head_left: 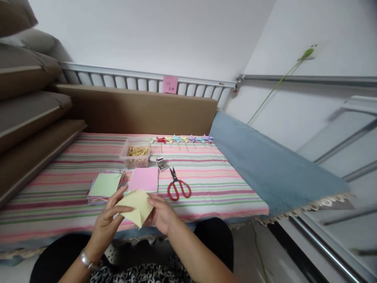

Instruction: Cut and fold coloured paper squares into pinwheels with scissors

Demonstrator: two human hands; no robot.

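Observation:
A pale yellow square of paper (138, 202) with crease lines is held up over the table's near edge. My left hand (109, 218) grips its left side between fingers and thumb. On the right edge, my right hand (161, 212) pinches the same sheet, some of its fingers hidden behind it. Just beyond the paper lies a stack of pink paper (144, 179). Left of that sits a pile of coloured sheets with light green paper (104, 184) on top. Red-handled scissors (177, 186) rest to the right, their blades pointing away from me.
A clear plastic box (136, 155) holds many thin wooden sticks. Beside it is a small open box (161, 164) of tiny metal pieces. Several paper pinwheels (184, 139) line the back of the striped cloth (224, 188), before a cardboard panel (141, 110). A pink note (170, 84) hangs behind.

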